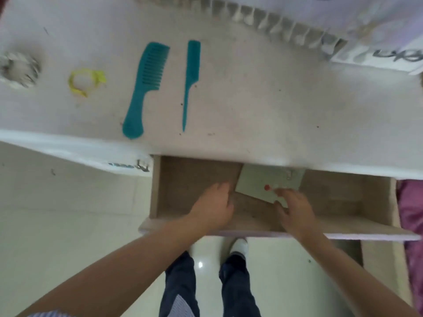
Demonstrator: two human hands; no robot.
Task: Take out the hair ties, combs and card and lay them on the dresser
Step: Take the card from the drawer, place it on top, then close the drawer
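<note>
My right hand (295, 209): fingers spread, tips touching the pale green card (267, 184) in the open drawer (183, 179), not gripping. My left hand (215, 204): loose, empty, beside the card. Dresser (274, 99) front edge: wide comb (146, 85), tail comb (190, 76). Left end: yellow hair tie (85, 82), white scrunchie (19, 70).

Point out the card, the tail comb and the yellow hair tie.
card (266, 183): head view, middle of its pale green face.
tail comb (193, 58): head view, its toothed upper part.
yellow hair tie (73, 84): head view, left side of the loop.
</note>
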